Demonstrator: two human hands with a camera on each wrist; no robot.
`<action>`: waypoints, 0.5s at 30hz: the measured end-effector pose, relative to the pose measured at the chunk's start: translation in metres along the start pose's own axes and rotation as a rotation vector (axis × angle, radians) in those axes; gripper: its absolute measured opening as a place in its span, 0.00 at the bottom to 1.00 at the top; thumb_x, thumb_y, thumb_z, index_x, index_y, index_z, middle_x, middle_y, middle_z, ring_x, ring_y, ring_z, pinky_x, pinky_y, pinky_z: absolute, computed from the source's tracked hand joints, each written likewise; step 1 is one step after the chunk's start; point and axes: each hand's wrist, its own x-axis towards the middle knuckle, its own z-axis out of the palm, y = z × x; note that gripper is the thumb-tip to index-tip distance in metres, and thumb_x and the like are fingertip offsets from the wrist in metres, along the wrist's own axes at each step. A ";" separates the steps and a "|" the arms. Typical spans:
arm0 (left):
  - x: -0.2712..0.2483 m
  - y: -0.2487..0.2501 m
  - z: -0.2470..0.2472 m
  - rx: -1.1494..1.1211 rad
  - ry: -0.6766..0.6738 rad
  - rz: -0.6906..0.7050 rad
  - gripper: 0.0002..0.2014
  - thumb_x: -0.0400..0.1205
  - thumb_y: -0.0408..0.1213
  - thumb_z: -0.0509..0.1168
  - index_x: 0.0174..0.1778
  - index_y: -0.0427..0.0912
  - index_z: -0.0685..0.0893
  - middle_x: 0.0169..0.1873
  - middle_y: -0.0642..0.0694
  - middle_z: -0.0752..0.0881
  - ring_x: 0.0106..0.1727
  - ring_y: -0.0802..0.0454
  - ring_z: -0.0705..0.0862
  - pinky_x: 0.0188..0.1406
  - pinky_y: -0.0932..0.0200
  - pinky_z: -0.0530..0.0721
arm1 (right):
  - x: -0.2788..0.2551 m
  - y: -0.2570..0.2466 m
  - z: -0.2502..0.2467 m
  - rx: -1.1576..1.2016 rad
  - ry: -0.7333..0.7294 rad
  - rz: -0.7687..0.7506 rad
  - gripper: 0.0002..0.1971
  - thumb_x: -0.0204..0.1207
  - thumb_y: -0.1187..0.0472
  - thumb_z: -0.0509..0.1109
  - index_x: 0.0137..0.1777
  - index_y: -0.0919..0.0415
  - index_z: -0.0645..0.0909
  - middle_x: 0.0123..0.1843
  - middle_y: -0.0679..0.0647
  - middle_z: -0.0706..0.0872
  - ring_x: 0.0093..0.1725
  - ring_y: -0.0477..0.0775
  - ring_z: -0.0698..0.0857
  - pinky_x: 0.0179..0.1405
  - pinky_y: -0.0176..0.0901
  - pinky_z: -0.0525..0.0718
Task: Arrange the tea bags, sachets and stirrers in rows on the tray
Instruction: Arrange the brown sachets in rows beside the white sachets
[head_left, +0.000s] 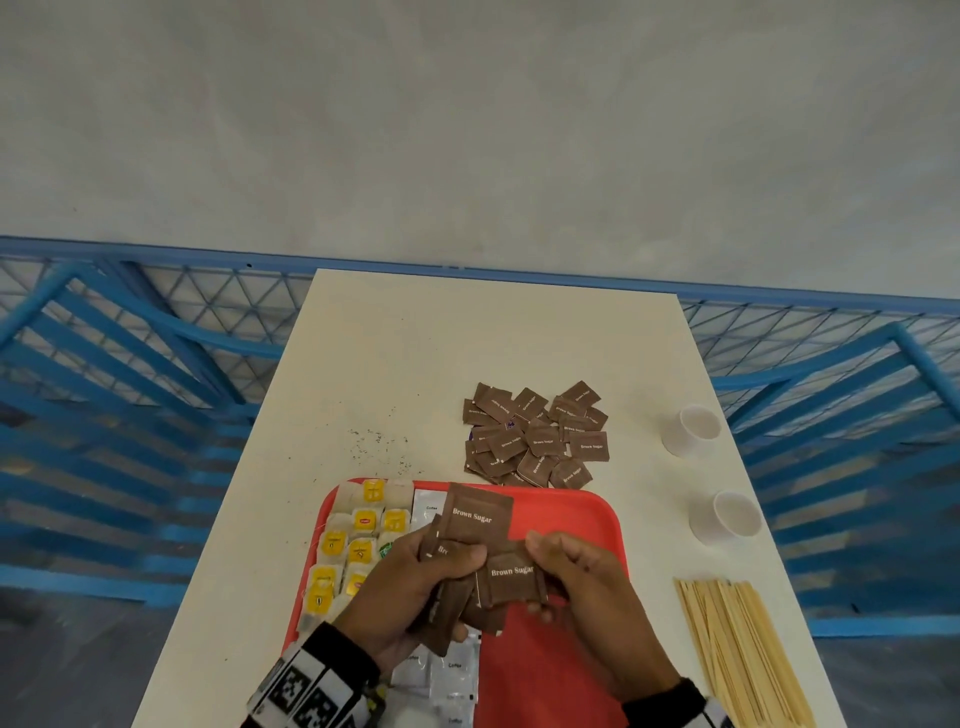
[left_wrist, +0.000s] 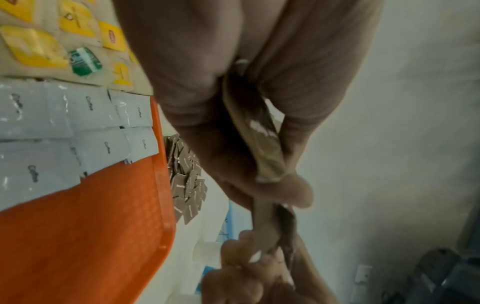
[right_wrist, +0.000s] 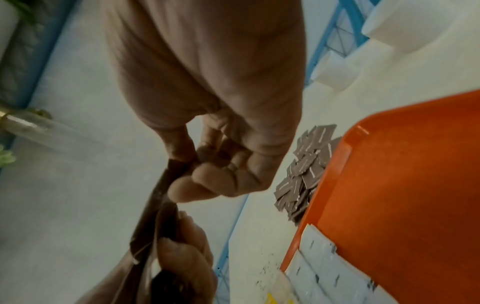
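While a heap of brown sugar sachets (head_left: 535, 436) waits loose near the middle of the counter (head_left: 415, 338), a person sorts a handful of them above a red tray (head_left: 561, 519) at the counter's near edge. Both hands are closed on packets: the left hand (head_left: 415, 587) has its fingers and thumb curled round a fanned bunch of held sachets (head_left: 480, 517), and the right hand (head_left: 582, 577) pinches one of them between thumb and fingertips, apparently peeling it off the bunch so it can be laid down singly.

Along the tray's left side the tea bags (head_left: 358, 540) with yellow tags already lie in rows, and next to them white coffee sachets (left_wrist: 109, 123) sit edge to edge. The right half of the tray is bare red plastic, seemingly kept free for the sugar and whatever follows. Holding the bunch directly over that space would keep each placement short.

Wooden stirrers (head_left: 743, 654) lie in a bundle at the near right corner of the counter, off the tray and untouched, and two white paper cups (head_left: 722, 514) stand along the right edge. Dark specks (head_left: 379, 447), possibly spilled tea, dot the counter just beyond the tray's far left corner.
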 end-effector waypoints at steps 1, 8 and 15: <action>-0.001 0.001 0.000 0.006 0.006 0.002 0.16 0.73 0.35 0.77 0.56 0.38 0.88 0.44 0.26 0.89 0.30 0.34 0.89 0.15 0.59 0.83 | -0.002 -0.001 0.002 -0.017 -0.001 -0.012 0.17 0.75 0.49 0.72 0.39 0.66 0.83 0.31 0.58 0.84 0.29 0.52 0.79 0.28 0.41 0.73; -0.003 0.001 0.003 0.179 -0.018 -0.011 0.17 0.74 0.41 0.78 0.59 0.45 0.87 0.47 0.27 0.90 0.37 0.28 0.89 0.20 0.57 0.85 | 0.005 -0.017 0.004 -0.210 0.001 -0.230 0.09 0.73 0.54 0.76 0.44 0.60 0.89 0.38 0.55 0.91 0.38 0.48 0.86 0.39 0.38 0.83; -0.004 -0.007 -0.002 0.096 0.035 -0.049 0.21 0.73 0.39 0.78 0.59 0.35 0.83 0.47 0.24 0.89 0.40 0.22 0.88 0.20 0.56 0.86 | 0.005 -0.020 -0.014 -0.141 0.054 -0.168 0.07 0.77 0.57 0.73 0.40 0.60 0.87 0.32 0.54 0.85 0.31 0.50 0.76 0.30 0.35 0.75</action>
